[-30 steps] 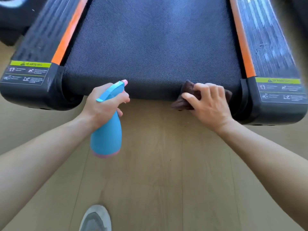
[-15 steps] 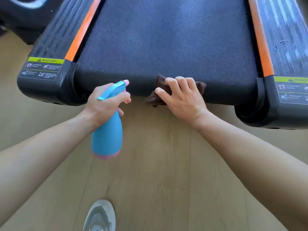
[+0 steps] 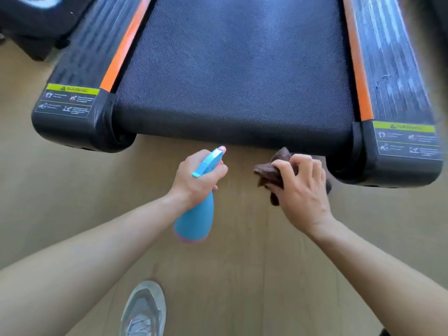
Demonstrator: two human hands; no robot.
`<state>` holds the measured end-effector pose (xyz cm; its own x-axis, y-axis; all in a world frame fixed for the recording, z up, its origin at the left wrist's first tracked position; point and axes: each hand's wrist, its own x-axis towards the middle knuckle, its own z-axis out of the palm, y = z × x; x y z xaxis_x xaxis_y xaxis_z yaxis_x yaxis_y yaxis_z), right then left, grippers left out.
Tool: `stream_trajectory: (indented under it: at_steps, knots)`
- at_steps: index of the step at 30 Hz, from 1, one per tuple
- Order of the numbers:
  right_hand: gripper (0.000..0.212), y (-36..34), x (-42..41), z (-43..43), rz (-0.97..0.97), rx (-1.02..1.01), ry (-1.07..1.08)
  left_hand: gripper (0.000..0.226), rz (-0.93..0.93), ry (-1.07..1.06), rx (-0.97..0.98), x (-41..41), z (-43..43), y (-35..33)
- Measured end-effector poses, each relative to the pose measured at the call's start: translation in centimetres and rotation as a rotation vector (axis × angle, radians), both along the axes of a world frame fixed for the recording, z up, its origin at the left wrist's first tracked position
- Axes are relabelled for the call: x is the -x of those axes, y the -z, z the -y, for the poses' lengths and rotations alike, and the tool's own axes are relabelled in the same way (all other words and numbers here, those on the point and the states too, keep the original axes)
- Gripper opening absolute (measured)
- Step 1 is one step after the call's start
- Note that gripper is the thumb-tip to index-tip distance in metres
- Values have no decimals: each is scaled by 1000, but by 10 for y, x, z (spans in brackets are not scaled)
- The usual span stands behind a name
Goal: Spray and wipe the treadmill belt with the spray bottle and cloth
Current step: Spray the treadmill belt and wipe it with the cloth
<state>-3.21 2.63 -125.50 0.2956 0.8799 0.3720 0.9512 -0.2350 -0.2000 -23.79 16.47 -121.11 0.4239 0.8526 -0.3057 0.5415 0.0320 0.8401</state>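
Left grip (image 3: 194,180) clenched round blue spray bottle (image 3: 196,219), nozzle (image 3: 221,149) aimed forward at treadmill belt (image 3: 232,81) just ahead; right grip (image 3: 300,190) bunching brown cloth (image 3: 269,172) just beside belt's near edge, toward its right end, so nearer for wiping

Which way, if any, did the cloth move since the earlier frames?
Yes. The cloth, gripped in the right hand, has come back off the treadmill belt edge toward the person, and sits nearer the right end cap than 0.5 s ago.

Blue spray bottle (image 3: 195,220) upright, brown cloth (image 3: 269,172) bunched — just off dark belt (image 3: 232,76) end.
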Motion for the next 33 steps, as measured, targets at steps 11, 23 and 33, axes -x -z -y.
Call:
stream_trajectory:
  at_steps: [11,23,33]
  knots:
    - [40,6,12,5,-311,173,142,30,-30,-36,-48,18,20,-5]
    - [42,-12,32,-32,-150,-62,-76,35,-60,-263,-82,64,7,-3]
    - [28,-1,58,-174,469,-146,-307,24,-8,-344,-152,96,-19,-5]
